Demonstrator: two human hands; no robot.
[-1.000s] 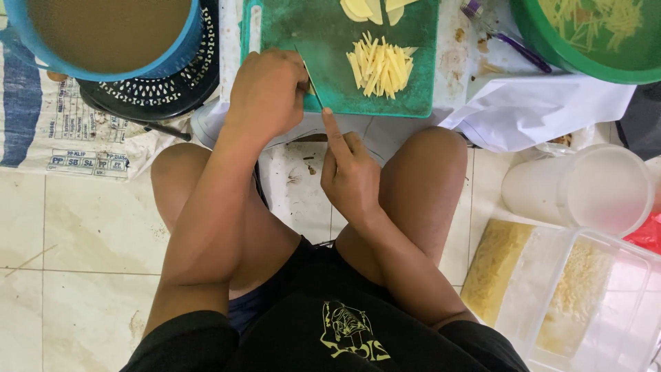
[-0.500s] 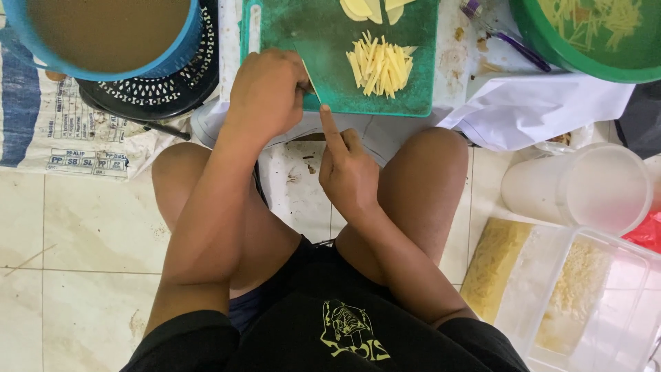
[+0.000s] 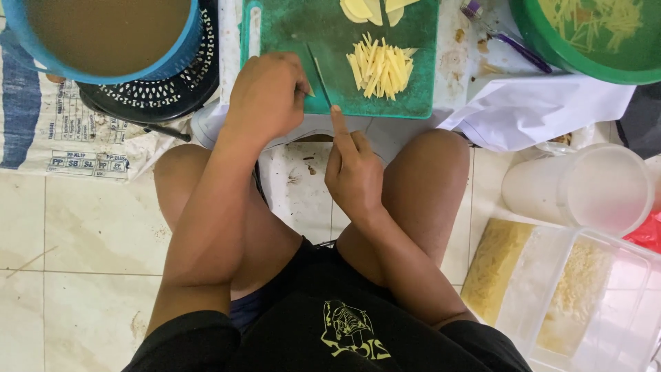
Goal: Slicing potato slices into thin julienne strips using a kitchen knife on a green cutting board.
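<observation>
Left hand: your left hand stays clenched on the knife, blade now swung slightly right.
Right hand: your right hand grips nothing, forefinger extended, shifted right below the blade.
Potato sticks: potato sticks unmoved on the green cutting board, right of the blade.

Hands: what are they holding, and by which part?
The left hand grips a knife by its handle, hidden in the fist. The right hand holds nothing; its forefinger points at the blade.

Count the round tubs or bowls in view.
3. A blue tub of brown liquid top left, a black perforated basket under it, and a green bowl of cut strips top right. All are cropped by the frame, so more may sit outside it.
</observation>
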